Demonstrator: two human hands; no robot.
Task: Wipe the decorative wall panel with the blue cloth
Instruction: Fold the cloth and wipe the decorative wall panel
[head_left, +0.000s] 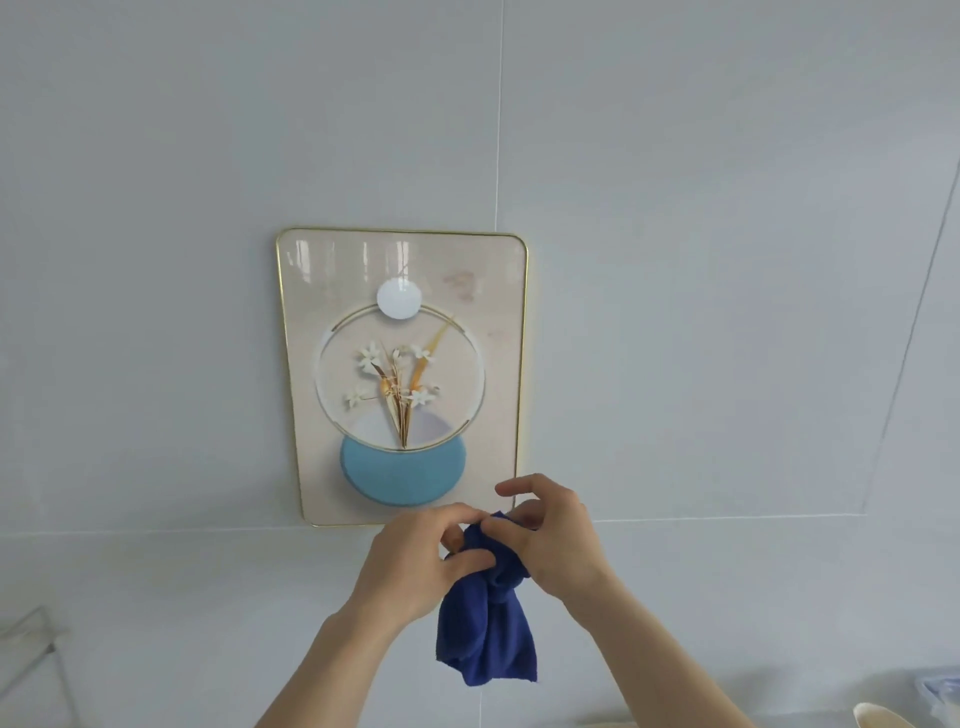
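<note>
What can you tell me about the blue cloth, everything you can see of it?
The blue cloth is deep blue and looks soft, like microfibre or terry. It is bunched up, not spread flat: its top is gathered between the left hand and the right hand, and the rest hangs down in loose folds with a ragged lower edge. It is held in front of the wall, just below the lower right corner of the decorative wall panel. Only the two hands visibly touch it; contact with the panel cannot be seen.

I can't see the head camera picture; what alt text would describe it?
Two bare hands, left hand and right hand, bunch a blue cloth just below a gold-framed decorative wall panel showing white flowers in a ring. The cloth hangs down, apparently not touching the panel.
</note>
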